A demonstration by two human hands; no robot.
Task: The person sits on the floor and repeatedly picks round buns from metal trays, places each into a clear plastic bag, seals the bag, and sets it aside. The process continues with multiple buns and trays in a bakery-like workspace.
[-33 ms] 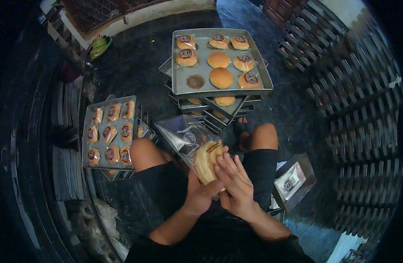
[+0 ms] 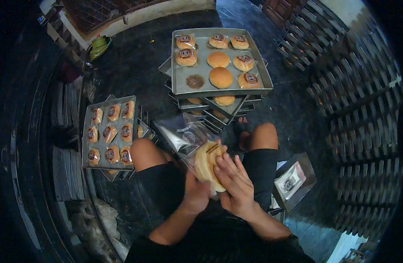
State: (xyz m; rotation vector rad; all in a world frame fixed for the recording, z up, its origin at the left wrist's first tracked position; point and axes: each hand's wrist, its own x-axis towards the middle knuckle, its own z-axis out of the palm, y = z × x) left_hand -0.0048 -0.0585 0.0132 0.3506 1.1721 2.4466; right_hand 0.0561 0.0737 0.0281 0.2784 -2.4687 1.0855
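Observation:
Between my two hands, in front of my lap, is a pale-sided bun point(image 2: 205, 164) inside a clear plastic bag point(image 2: 184, 136). The bag's loose end stretches up and to the left, with dark print on it. My left hand point(image 2: 197, 190) cups the bun from its left and underneath; its thumb is blurred and most of its fingers are hidden. From the right, my right hand point(image 2: 234, 175) presses its fingers over the bun's side. Ahead of me a metal tray point(image 2: 201, 90) carries several bagged buns and two bare buns point(image 2: 221, 77).
Under that tray are more stacked trays point(image 2: 230, 107), twisted at angles. A second tray point(image 2: 89, 131) with bagged buns stands left of my knee. By my right thigh lies an open box point(image 2: 308, 179) with printed plastic bags point(image 2: 291, 182). Dark racks point(image 2: 355, 114) line the right side.
My left thumb has drawn back from the bun's lower edge toward the left. The bun's lower end shows more, and the bag's loose end has shifted slightly.

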